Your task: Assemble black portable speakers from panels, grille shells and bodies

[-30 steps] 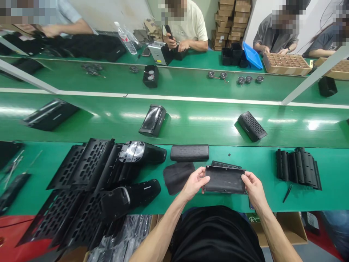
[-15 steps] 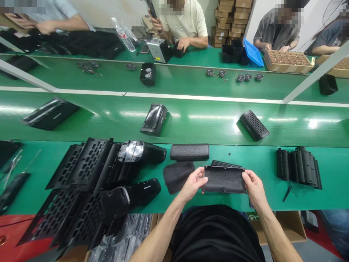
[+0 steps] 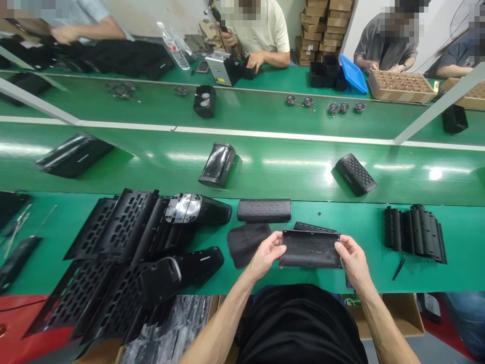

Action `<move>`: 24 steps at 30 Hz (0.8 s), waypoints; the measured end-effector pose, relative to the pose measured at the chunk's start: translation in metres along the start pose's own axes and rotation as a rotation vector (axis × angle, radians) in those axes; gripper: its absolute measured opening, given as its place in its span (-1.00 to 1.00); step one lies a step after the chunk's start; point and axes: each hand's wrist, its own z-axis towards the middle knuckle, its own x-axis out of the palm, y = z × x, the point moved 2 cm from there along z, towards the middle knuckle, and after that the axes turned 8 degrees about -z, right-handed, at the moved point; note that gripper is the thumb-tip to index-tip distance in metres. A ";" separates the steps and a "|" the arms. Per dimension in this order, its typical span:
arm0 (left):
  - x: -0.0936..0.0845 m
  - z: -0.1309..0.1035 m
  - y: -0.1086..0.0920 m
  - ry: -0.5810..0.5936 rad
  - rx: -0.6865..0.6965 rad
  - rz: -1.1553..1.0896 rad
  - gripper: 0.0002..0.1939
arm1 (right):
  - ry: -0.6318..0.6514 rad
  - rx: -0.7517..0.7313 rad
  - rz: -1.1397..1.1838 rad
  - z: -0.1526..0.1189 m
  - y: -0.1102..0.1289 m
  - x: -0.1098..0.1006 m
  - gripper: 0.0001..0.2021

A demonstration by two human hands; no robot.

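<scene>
A black rectangular panel (image 3: 310,249) is held level over the near edge of the green table, its hollow side facing up. My left hand (image 3: 267,255) grips its left end with the thumb on top, and my right hand (image 3: 352,258) grips its right end the same way. Just behind it lies a slotted black piece (image 3: 314,227), partly hidden by the panel. A black cloth-like sheet (image 3: 248,245) lies beside my left hand. Beyond the sheet rests a dark perforated cover (image 3: 264,210).
Perforated black panels (image 3: 125,222) and two black housings (image 3: 200,268) crowd the left. Curved black pieces (image 3: 417,230) and a small dark tool (image 3: 399,268) lie at the right. Black units (image 3: 217,164) stand on the green belt (image 3: 280,177). People work across it.
The black units on the belt have shifted slightly to the right. Both hands still hold the panel, which has barely moved. Across the belt, a person's raised hand has moved a little.
</scene>
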 end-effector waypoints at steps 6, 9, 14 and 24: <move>0.001 -0.003 -0.001 0.001 -0.028 -0.016 -0.58 | 0.061 0.023 0.055 -0.001 -0.001 -0.002 -0.56; 0.002 -0.003 0.000 -0.008 -0.045 -0.035 -0.57 | 0.088 0.038 0.079 -0.001 -0.001 -0.002 -0.56; 0.002 -0.004 -0.001 -0.002 -0.045 -0.047 -0.57 | 0.078 0.031 0.054 0.000 0.005 0.001 -0.51; 0.002 -0.005 0.000 -0.015 -0.023 -0.127 -0.59 | 0.101 0.075 0.154 -0.002 0.013 0.006 -0.55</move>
